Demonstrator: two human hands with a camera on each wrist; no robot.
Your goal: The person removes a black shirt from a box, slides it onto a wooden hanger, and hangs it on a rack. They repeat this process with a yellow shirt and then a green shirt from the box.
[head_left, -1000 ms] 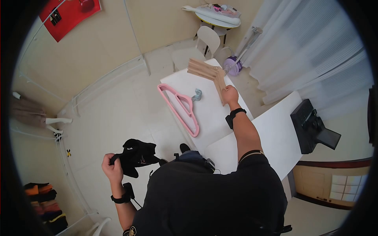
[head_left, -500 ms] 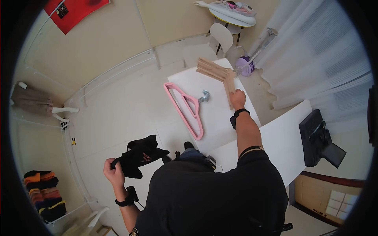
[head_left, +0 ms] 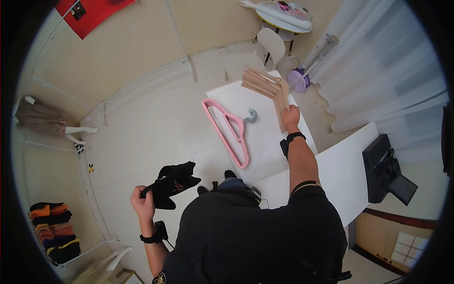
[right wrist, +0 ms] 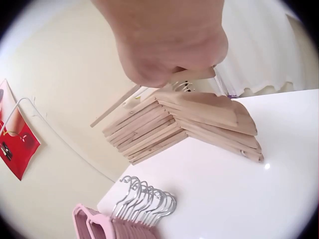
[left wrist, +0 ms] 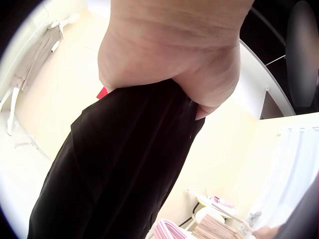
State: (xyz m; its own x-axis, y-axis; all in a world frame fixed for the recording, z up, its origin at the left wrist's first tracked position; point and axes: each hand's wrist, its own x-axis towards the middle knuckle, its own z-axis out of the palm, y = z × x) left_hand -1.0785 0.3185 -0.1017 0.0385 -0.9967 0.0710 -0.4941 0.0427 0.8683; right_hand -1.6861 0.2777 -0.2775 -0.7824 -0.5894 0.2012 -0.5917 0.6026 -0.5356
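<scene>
Lifted partly away from the far-right wooden stack (head_left: 261, 88), one wooden hanger (right wrist: 115, 106) is gripped by the right hand (head_left: 291, 116); pink hangers (head_left: 241, 127) lie left of it. The left hand (head_left: 143, 202) clutches a black garment (head_left: 171, 184), near left.

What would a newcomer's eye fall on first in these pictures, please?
Probably the pink hangers, bright against the white table. Beside them lie pale wooden hangers, at whose pile the right hand grips one. Dark against the pale floor, a black garment hangs from the left hand.
</scene>
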